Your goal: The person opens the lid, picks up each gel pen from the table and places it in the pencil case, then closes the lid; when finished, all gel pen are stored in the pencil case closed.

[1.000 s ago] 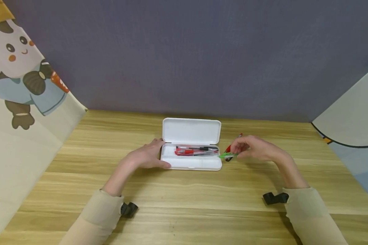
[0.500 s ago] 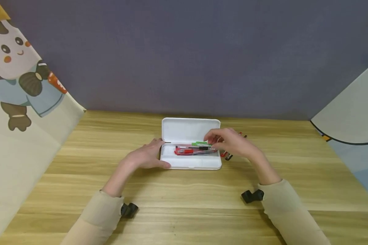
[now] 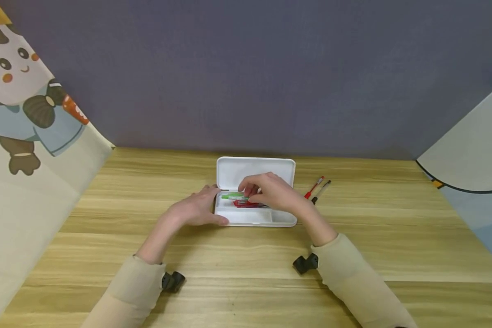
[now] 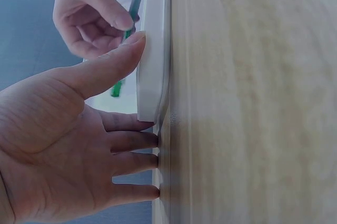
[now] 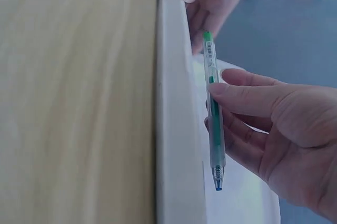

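A white pencil case [image 3: 238,218] lies with its lid [image 3: 233,173] raised on the wooden table. My left hand [image 3: 195,207] rests against its left end, fingers straight and the thumb at the front left corner. Over the tray my right hand [image 3: 272,193] pinches a green pen [image 5: 215,113] between thumb and fingers. In the head view this pen lies crosswise over the back compartment, its green end to the left. A red pen [image 3: 246,205] inside the case is partly covered by the right hand. The front compartment holds a low divider [image 3: 271,216].
Right of the case, a red pen [image 3: 314,187] and a black pen [image 3: 321,191] lie slanted on the table [image 3: 246,273]. Behind the table rises a grey-blue panel [image 3: 246,82]. Cartoon-printed panels [image 3: 33,109] stand at both sides.
The right hand has carried the green pen left, from beside the case to over its back compartment. The red and black pens on the table have come into fuller view. The left hand stays put.
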